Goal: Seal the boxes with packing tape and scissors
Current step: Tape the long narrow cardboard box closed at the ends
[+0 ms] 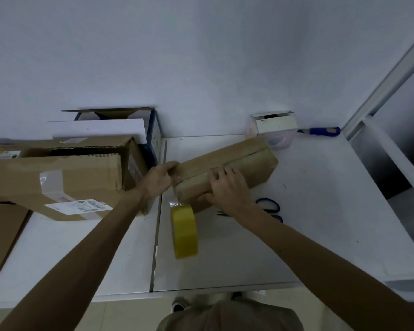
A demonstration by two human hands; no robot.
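Nearest me, the yellow tape roll (184, 231) is on edge over the white table (320, 211), with a strand running up to the small cardboard box (244, 158). My left hand (161, 179) curls round the box's left end and my right hand (225, 187) presses flat on top. I judge the box light, stiff and dentable, best held by its ends. Blue-handled scissors (269, 204) lie beside it, and a utility knife (323, 131) lies farthest.

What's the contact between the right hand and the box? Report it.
Touching. The head view shows the right hand lying on the box, its fingers spread flat over the top face with no gap under them.
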